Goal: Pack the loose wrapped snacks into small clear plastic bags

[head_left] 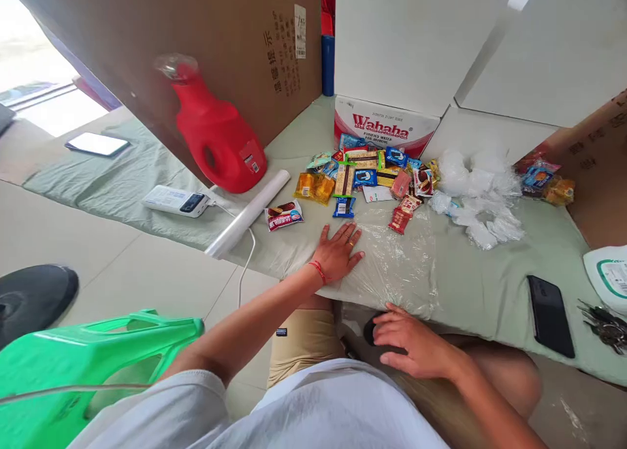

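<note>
My left hand point(337, 253) lies flat with spread fingers on a sheet of clear plastic film point(399, 259) at the table's front edge. Lower right, my right hand point(404, 338) hovers at the edge beside the film, fingers apart and nothing in them. Beyond the film is a pile of small wrapped snacks point(365, 178). A red snack packet point(400, 219) touches the film's far side, and a brown and white packet point(285, 215) sits apart on the left. A roll of clear film point(249, 214) lies slantwise left of that packet.
Crumpled clear plastic point(482, 194) sits right of the snacks. A red jug point(220, 135), a power bank point(175, 200) with a white cable and a large cardboard box point(235, 57) are on the left. A black phone point(551, 315) and keys point(607, 326) lie at the right.
</note>
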Demonstrator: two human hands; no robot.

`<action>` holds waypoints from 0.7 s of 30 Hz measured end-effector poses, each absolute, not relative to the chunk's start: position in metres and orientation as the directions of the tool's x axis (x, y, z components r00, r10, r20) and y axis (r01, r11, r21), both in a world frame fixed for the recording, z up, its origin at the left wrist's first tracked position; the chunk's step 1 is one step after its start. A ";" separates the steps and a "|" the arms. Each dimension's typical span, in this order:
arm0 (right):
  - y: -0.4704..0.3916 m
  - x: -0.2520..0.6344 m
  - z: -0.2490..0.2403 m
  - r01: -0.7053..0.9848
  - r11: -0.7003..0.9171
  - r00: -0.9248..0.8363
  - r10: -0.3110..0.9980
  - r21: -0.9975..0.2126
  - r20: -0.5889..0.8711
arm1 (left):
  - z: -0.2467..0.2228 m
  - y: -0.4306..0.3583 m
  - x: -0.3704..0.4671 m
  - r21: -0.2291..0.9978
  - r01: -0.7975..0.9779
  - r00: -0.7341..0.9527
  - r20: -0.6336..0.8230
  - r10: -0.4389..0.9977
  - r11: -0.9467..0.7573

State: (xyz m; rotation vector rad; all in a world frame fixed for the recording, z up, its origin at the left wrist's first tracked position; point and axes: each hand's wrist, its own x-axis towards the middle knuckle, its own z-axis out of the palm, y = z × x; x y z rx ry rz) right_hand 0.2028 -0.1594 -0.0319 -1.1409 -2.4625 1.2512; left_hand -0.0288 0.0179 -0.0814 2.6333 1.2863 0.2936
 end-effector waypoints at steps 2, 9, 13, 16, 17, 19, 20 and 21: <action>-0.142 0.222 -0.012 0.576 0.220 -0.637 0.724 -0.787 -0.264 | -0.081 0.017 -0.030 0.238 0.756 0.609 0.086 0.788 -0.610; 0.035 0.225 0.024 0.968 0.110 -0.119 0.993 -0.223 -0.025 | -0.079 0.017 -0.029 0.274 0.748 0.602 0.104 0.792 -0.605; 0.129 0.164 0.021 0.997 0.069 -0.070 0.997 -0.030 -0.038 | -0.079 0.017 -0.030 0.303 0.733 0.606 0.117 0.787 -0.609; 0.165 0.109 0.010 0.997 -0.077 0.076 0.996 -0.026 -0.034 | -0.081 0.017 -0.030 0.319 0.727 0.601 0.133 0.788 -0.608; 0.171 0.093 0.004 0.993 -0.114 0.113 0.993 -0.035 -0.029 | -0.082 0.018 -0.031 0.323 0.726 0.598 0.140 0.789 -0.607; 0.174 0.071 -0.007 0.985 -0.165 0.164 0.986 -0.060 -0.010 | -0.083 0.018 -0.031 0.330 0.724 0.592 0.154 0.791 -0.606; 0.173 0.065 -0.012 0.982 -0.175 0.176 0.984 -0.068 0.003 | -0.085 0.018 -0.031 0.333 0.721 0.591 0.160 0.791 -0.607; 0.170 0.062 -0.015 0.982 -0.176 0.178 0.984 -0.068 0.013 | -0.086 0.018 -0.031 0.338 0.717 0.592 0.165 0.789 -0.609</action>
